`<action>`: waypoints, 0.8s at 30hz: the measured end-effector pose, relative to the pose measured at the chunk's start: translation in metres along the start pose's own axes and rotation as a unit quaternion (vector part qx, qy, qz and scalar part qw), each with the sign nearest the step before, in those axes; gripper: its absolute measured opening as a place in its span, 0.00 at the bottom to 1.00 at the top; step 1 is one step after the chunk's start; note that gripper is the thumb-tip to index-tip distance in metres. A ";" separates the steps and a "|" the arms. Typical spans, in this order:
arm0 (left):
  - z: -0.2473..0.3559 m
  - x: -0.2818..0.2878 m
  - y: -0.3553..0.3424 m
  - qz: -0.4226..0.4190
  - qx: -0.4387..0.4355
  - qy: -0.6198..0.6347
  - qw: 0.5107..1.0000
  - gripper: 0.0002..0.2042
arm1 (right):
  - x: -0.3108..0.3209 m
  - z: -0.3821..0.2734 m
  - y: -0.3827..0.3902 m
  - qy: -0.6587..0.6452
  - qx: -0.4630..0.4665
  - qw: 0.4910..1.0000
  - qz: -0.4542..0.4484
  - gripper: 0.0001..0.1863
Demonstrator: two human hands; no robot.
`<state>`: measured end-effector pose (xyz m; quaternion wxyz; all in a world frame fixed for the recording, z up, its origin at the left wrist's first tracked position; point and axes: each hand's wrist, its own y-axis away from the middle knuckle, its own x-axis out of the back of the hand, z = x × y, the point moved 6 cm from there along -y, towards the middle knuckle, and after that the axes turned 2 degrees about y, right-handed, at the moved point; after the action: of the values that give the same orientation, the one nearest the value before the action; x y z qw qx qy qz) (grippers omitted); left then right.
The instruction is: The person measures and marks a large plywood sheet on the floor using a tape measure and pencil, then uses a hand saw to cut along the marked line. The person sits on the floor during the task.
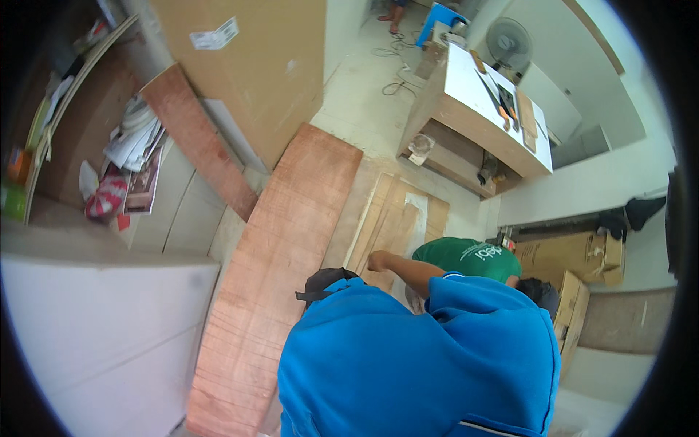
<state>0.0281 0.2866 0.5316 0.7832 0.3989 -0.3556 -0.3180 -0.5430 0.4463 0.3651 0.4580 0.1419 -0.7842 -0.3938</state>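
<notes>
Neither of my hands shows. A co-worker in a blue shirt point(415, 349), with a dark cap or strapped item point(324, 284) at the upper left of the shirt, bends over in front of me. That person's bare hand point(376, 260) is on or just above pale wooden boards point(389, 211) on the floor; what it holds is unclear. A second person in a green shirt point(459, 255) crouches to the right, largely hidden. A long reddish plywood panel point(277, 233) lies to the left of both.
A white-topped cabinet point(459, 80) with tools stands at back right, near a fan point(508, 44) and cables point(399, 87). Cardboard point(240, 87) leans at back left beside a narrow plank point(196, 138). A cluttered shelf point(65, 109) and white panel point(109, 335) are left; cartons point(561, 255) are right.
</notes>
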 end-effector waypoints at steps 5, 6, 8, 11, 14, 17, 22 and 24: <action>0.020 0.048 -0.034 -0.025 -0.032 -0.067 0.997 0.08 | 0.037 -0.052 -0.055 -0.145 0.114 0.960 0.212 0.16; 0.020 0.059 -0.032 -0.022 -0.034 -0.076 0.996 0.08 | 0.069 -0.080 -0.027 -0.269 0.076 0.940 0.194 0.16; 0.028 0.070 -0.043 -0.045 -0.054 -0.110 0.991 0.06 | 0.072 -0.089 -0.005 -0.313 0.031 0.925 0.212 0.16; 0.039 0.091 -0.058 -0.073 -0.126 -0.180 0.973 0.04 | 0.066 -0.107 0.037 -0.361 -0.007 0.889 0.281 0.15; 0.073 0.109 -0.065 -0.108 -0.337 -0.345 0.869 0.04 | 0.051 -0.137 0.096 -0.510 -0.036 0.810 0.287 0.14; 0.093 0.113 -0.110 -0.032 -0.116 0.058 0.991 0.11 | 0.044 -0.171 0.116 -0.565 0.019 0.775 0.282 0.11; 0.320 -0.062 -0.051 -0.240 -0.216 0.223 0.920 0.09 | 0.071 -0.193 0.157 -0.672 0.117 0.672 0.290 0.12; 0.364 -0.121 -0.053 -0.348 -0.241 0.202 0.883 0.08 | 0.103 -0.187 0.185 -0.663 0.098 0.685 0.285 0.17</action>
<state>-0.3444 0.2104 0.6063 0.7489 0.3513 0.0595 -0.5588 -0.4180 0.4154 0.6159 -0.1077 -0.3422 -0.9202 -0.1565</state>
